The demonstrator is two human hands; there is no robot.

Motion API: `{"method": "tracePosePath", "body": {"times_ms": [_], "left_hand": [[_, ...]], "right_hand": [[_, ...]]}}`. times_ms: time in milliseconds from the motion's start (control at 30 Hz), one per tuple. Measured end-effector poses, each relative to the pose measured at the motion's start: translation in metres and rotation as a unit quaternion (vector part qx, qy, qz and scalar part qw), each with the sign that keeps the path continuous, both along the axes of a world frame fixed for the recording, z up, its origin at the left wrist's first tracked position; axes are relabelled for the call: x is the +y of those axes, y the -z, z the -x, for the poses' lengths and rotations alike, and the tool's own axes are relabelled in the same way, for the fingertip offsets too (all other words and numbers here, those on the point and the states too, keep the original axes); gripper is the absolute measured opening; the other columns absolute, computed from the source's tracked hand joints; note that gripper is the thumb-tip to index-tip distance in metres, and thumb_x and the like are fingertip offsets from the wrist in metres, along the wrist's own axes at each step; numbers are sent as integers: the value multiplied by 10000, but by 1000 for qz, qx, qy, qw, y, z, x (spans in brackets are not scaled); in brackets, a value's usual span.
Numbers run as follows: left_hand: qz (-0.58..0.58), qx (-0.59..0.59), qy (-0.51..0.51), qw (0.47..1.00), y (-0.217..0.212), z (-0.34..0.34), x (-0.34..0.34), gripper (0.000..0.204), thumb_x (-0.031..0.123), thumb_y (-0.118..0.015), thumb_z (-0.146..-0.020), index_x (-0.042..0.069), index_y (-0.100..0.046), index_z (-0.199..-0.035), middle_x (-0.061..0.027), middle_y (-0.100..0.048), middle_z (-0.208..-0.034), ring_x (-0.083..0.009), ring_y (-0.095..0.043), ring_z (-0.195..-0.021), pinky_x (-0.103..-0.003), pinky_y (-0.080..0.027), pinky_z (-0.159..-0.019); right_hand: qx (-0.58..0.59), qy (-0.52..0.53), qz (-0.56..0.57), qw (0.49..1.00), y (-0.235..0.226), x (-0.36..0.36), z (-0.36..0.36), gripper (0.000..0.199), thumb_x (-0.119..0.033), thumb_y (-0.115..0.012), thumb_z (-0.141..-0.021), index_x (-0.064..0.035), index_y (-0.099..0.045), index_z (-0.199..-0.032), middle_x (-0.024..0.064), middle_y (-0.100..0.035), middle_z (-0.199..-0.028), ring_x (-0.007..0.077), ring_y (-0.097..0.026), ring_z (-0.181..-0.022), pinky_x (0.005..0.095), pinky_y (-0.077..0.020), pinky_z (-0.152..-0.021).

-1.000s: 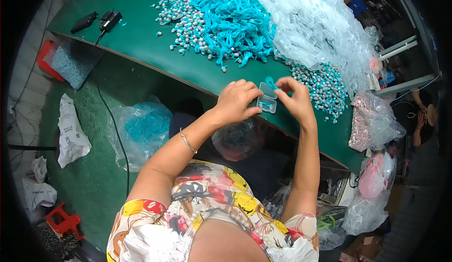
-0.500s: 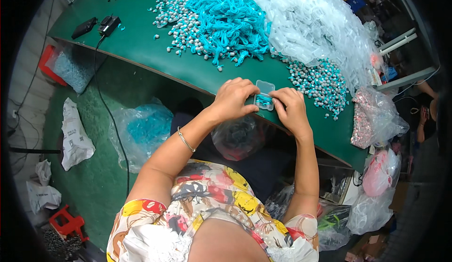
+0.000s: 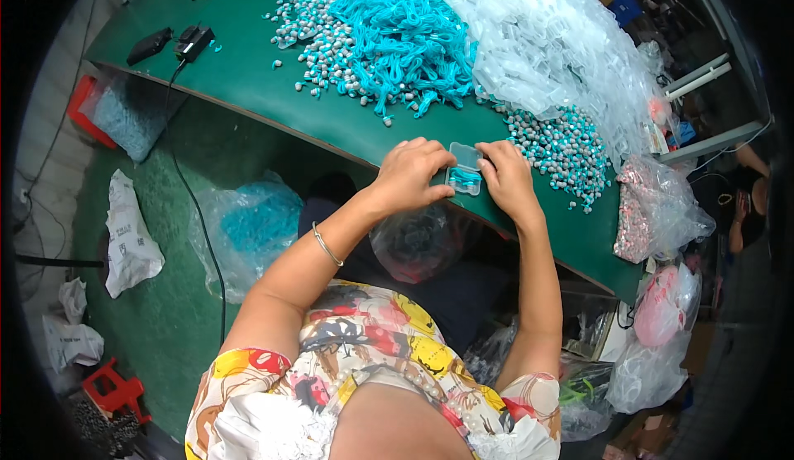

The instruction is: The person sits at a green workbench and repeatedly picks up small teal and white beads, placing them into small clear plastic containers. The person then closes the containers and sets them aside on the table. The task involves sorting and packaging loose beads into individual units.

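Left hand (image 3: 413, 175): pinching clear case (image 3: 452, 190);
Right hand (image 3: 507, 179): by lid (image 3: 466, 155), grip unclear;
Teal cord (image 3: 465, 176): apparently being seated;
Lid: probably needs folding next

Left of a black cable (image 3: 224, 303), a white sack (image 3: 130, 237) and a red plastic stool (image 3: 124, 394) show against the green floor (image 3: 178, 328)

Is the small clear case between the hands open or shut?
Open. The clear case has its lid folded back, and the turquoise cord inside its base lies uncovered.
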State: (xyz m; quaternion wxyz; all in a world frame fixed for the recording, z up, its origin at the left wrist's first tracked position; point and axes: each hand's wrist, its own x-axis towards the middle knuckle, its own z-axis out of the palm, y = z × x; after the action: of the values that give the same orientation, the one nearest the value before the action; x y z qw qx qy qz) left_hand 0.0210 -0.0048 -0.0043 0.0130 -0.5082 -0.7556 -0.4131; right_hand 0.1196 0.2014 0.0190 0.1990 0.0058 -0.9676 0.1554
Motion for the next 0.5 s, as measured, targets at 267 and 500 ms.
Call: {"method": "tracePosePath", "body": {"times_ms": [267,500], "left_hand": [[0,-65,2,998,-10,-3,-1,505,241,-835,-718,135,-627,-1165,-33,-633,-979,-269,-599,-942,-406,-455,-836],[4,73,4,997,0,-6,3,337,244,-716,-863,117,-634,-1164,-55,-609,-988,-274,-593,-944,-430,-453,-805]], "right_hand": [[20,-42,136,990,-12,-4,-16,227,-40,-741,-788,1,-650,-993,143,-639,-929,307,-636,-827,382,-511,-710],[76,-72,98,990,-3,-27,-34,278,-62,-729,-802,5,-659,-1062,173,-644,-961,347,-640,-902,410,-524,-793]]}}
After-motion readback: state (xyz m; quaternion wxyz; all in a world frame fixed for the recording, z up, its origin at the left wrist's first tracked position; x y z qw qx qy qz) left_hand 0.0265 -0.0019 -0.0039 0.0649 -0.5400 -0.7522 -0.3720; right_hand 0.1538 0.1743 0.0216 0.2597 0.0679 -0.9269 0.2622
